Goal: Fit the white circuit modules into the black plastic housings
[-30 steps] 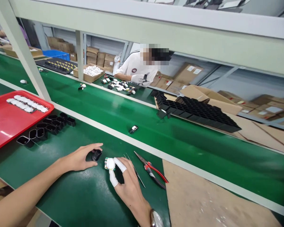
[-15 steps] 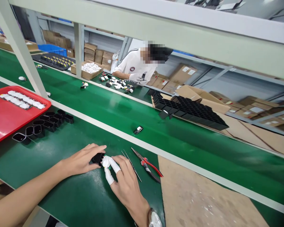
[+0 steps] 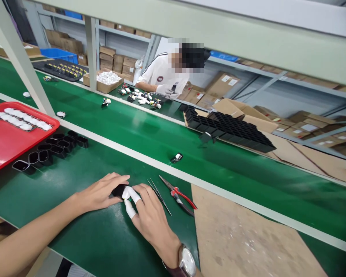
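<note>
My left hand (image 3: 103, 191) is wrapped round a small black plastic housing (image 3: 119, 191), its open end turned toward my right hand. My right hand (image 3: 150, 209), with white finger cots on thumb and forefinger, pinches a small white-topped electronic part (image 3: 127, 193) with a bit of green at its edge. That part sits at the mouth of the housing, seemingly partly inside; my fingers hide how deep. To the right of my right hand lie metal tweezers (image 3: 160, 198) and red-and-black long-nose pliers (image 3: 178, 195).
Several empty black housings (image 3: 58, 151) stand left, beside a red tray (image 3: 20, 140) of white-topped parts. A green conveyor belt (image 3: 144, 132) carries loose pieces. Across it, a gloved person (image 3: 164, 73) works near stacked black housings (image 3: 227, 129). Cardboard (image 3: 242, 231) lies at right.
My right hand has moved slightly left, bringing the white-topped part closer into the black housing. Pieces on the belt have shifted right. The view has tilted a little.
</note>
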Demonstrator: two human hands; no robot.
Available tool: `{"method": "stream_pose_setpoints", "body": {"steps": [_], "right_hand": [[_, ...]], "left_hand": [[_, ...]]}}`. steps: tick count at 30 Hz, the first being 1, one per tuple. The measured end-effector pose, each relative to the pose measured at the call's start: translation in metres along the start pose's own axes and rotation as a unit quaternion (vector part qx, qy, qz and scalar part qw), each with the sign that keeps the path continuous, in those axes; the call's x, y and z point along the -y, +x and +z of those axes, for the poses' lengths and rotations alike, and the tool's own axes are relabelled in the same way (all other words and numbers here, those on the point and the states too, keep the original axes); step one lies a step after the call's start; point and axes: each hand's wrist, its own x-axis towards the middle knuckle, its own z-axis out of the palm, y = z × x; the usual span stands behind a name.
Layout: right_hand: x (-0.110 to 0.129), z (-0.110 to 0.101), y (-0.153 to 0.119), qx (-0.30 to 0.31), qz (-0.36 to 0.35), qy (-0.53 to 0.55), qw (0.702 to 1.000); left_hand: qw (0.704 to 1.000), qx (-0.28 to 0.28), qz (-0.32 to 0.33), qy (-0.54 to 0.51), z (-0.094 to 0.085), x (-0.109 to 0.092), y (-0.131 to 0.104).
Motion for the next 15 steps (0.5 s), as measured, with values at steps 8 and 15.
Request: {"method": "stream_pose_setpoints", "body": {"steps": [8, 15], "right_hand": [[-0.006, -0.004, -0.009, 0.037, 0.019, 0.065, 0.997], [-0.007, -0.003, -0.011, 0.029, 0.010, 0.071, 0.997]], "left_hand": [[0.998, 0.039, -0.037, -0.022, 0.000, -0.002, 0.000], [0.995, 0.062, -0.062, -0.046, 0.004, -0.005, 0.001]]}}
